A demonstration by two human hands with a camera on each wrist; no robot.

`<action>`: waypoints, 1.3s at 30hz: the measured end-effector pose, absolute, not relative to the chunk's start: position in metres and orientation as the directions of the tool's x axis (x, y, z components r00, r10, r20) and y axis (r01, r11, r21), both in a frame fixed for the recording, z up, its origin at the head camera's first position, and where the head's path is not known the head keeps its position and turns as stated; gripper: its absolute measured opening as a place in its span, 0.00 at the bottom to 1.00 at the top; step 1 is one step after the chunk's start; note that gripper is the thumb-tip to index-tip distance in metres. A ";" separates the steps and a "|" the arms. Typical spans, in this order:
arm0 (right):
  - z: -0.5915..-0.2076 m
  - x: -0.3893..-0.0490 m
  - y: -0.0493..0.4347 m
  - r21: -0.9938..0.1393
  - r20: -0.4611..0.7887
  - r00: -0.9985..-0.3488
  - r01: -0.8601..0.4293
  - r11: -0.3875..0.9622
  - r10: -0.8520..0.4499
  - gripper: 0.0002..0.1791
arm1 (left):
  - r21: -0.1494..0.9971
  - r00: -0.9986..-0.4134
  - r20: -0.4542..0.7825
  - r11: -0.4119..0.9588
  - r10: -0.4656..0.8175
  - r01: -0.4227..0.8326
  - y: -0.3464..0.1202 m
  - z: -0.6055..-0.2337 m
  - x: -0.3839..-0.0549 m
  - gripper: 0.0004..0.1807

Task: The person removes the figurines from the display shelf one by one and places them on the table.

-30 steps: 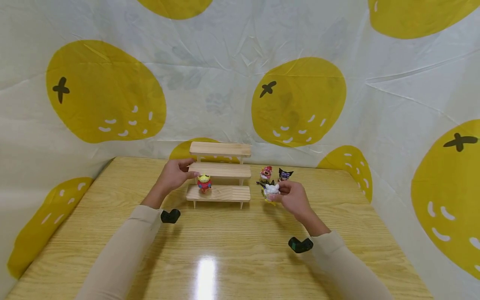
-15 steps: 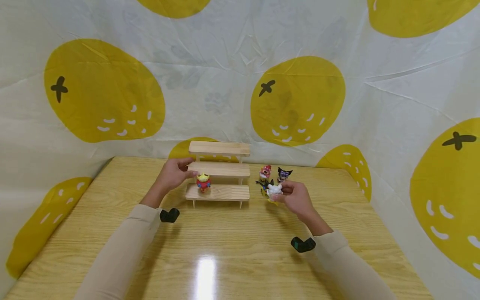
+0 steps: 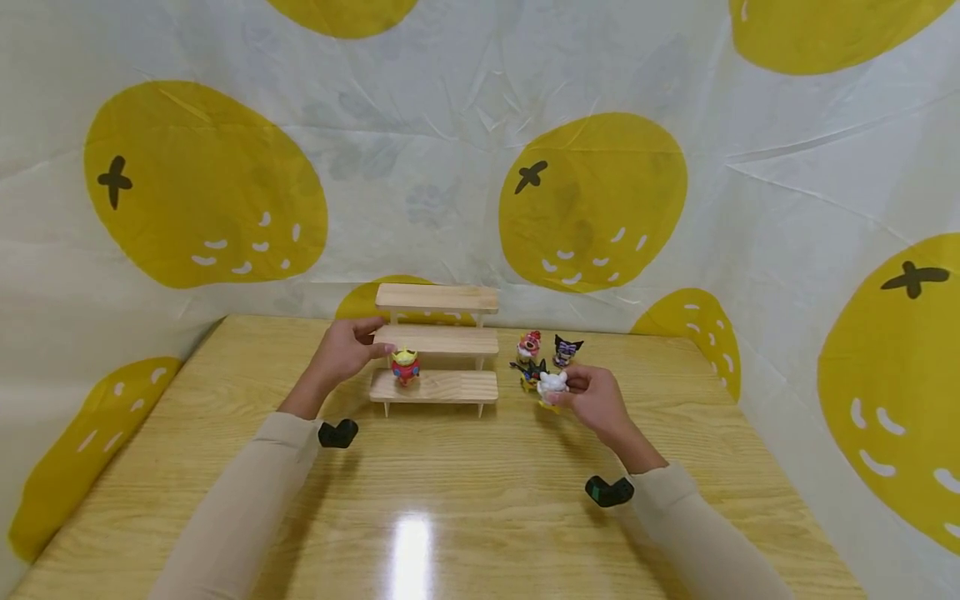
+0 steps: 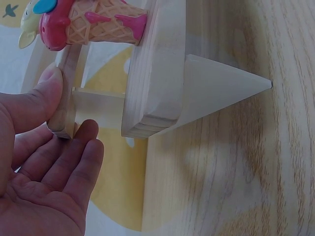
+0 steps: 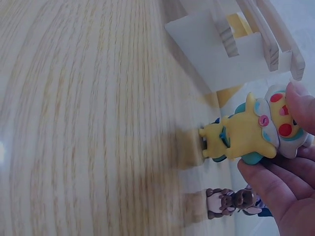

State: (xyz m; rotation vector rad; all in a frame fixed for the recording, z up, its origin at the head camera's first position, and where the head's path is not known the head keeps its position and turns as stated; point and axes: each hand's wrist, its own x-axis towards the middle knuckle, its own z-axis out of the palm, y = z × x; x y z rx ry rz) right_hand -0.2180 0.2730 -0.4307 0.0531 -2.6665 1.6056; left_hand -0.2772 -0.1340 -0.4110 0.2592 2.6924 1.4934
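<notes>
A three-tier wooden display stand (image 3: 457,339) stands at the back of the table. My left hand (image 3: 343,350) grips the left end of its middle board, with the thumb (image 4: 48,91) on the board and the other fingers beyond its edge. On the lowest board, at the left, a red figurine with a yellow-green head (image 3: 406,368) stands on a waffle-cone base (image 4: 101,22). My right hand (image 3: 597,402) pinches a yellow figurine in a white hood (image 5: 253,130) by its head, right of the stand. Its legs hang down over the table.
Behind the held figurine is a black-eared one with a yellow body (image 3: 531,372). Farther back are a pink-and-red figurine (image 3: 528,345) and a dark-eared purple one (image 3: 566,351). A fruit-print curtain (image 3: 435,208) hangs along the table's (image 3: 480,492) back edge.
My right hand has shifted slightly to the right with the white-hooded figurine, uncovering more of the black-eared one. My left hand stays on the stand.
</notes>
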 end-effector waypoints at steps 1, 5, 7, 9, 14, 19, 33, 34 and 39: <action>-0.431 -0.218 0.273 -0.882 0.040 -0.999 -0.040 0.469 -0.010 0.16 | 0.847 -0.984 0.038 0.518 0.172 0.123 -0.134 -0.412 -0.277 0.36; -0.434 -0.219 0.274 -0.880 0.025 -1.000 -0.021 0.474 0.004 0.19 | 0.849 -0.984 0.042 0.513 0.174 0.127 -0.136 -0.413 -0.277 0.35; -0.435 -0.219 0.274 -0.878 0.020 -1.000 -0.012 0.479 0.013 0.21 | 0.851 -0.984 0.041 0.511 0.175 0.126 -0.136 -0.413 -0.278 0.35; -0.436 -0.219 0.275 -0.872 0.023 -1.000 -0.012 0.489 0.016 0.21 | 0.850 -0.984 0.041 0.511 0.176 0.127 -0.137 -0.414 -0.278 0.35; -0.437 -0.218 0.277 -0.870 0.022 -0.999 -0.006 0.493 0.027 0.23 | 0.848 -0.983 0.040 0.514 0.177 0.127 -0.136 -0.414 -0.280 0.36; -0.439 -0.219 0.279 -0.875 0.009 -1.000 0.003 0.484 0.023 0.25 | 0.846 -0.984 0.039 0.519 0.172 0.124 -0.136 -0.413 -0.278 0.36; -0.445 -0.219 0.287 -0.860 0.017 -1.000 -0.001 0.510 0.027 0.24 | 0.844 -0.984 0.046 0.521 0.170 0.130 -0.134 -0.412 -0.279 0.35; -0.446 -0.220 0.287 -0.860 0.018 -0.999 -0.002 0.510 0.026 0.24 | 0.844 -0.985 0.044 0.521 0.166 0.126 -0.134 -0.412 -0.279 0.35; -0.450 -0.221 0.291 -0.860 0.010 -1.000 0.006 0.510 0.028 0.24 | 0.848 -0.986 0.045 0.515 0.162 0.123 -0.134 -0.412 -0.279 0.34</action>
